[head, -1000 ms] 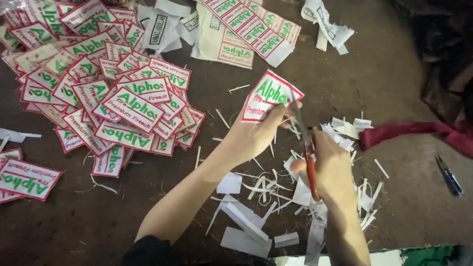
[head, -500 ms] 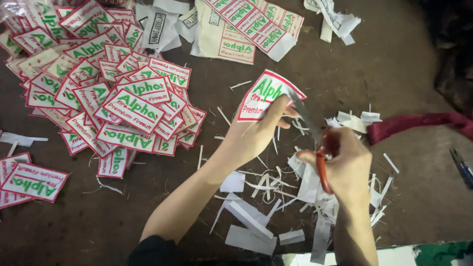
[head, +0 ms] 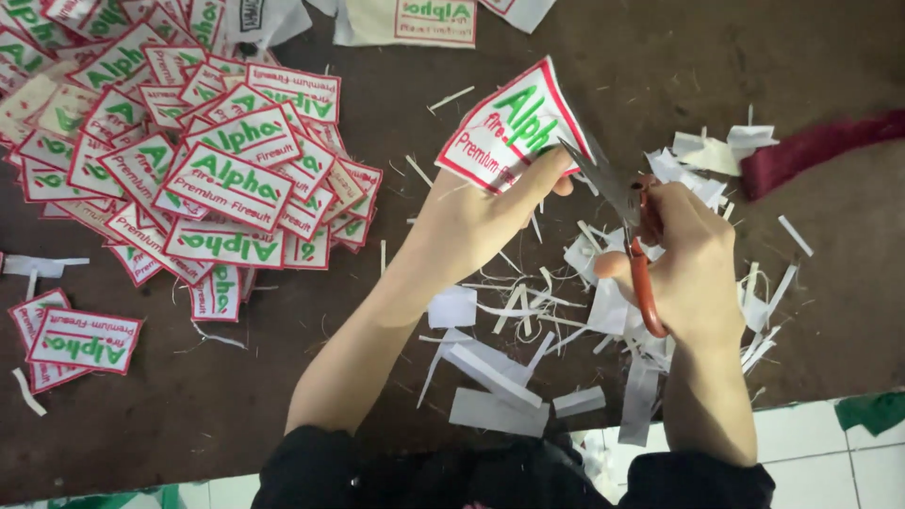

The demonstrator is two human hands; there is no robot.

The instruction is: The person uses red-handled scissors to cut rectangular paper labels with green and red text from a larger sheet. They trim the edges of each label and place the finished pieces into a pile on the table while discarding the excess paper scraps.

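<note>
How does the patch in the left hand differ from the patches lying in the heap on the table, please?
The held patch is lifted and tilted in the left hand, against the scissors in the right hand; the heap of patches lies flat and overlapping. The held one is single, the heap many. Both are white, red-edged, with green and red lettering.

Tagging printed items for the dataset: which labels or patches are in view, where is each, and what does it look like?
Held patch: in the left hand, top centre; white rectangle, red border, green and red lettering; scissors in the right hand at its edge.
Patch pile: upper left, overlapping, same design.
Loose patches: left edge, two.
Uncut sheet: top edge, white cloth.
White offcuts: centre, blank.
</note>
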